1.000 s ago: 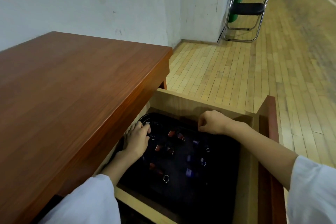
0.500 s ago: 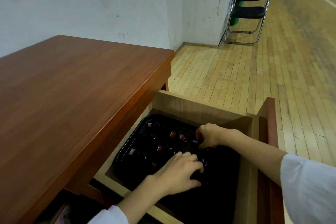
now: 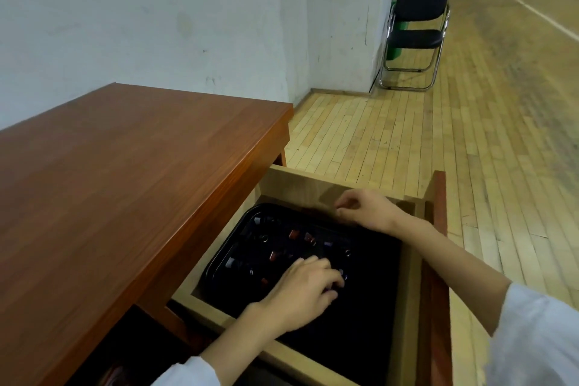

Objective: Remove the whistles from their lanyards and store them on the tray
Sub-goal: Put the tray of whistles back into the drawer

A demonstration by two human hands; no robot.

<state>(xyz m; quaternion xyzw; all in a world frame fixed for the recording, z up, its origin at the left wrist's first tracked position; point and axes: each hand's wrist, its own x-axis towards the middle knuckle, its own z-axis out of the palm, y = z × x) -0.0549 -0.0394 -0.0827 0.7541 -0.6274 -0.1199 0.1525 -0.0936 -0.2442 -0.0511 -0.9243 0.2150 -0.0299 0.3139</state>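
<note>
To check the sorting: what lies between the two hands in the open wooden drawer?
Head view: between left hand and right hand lies the black rectangular tray, carrying a small purple whistle and a metal ring.

My desk top [image 3: 125, 182] is smooth reddish wood with a soft sheen. The drawer [image 3: 300, 185] is pale matt wood, and its tray [image 3: 238, 225] is glossy black plastic.
</note>
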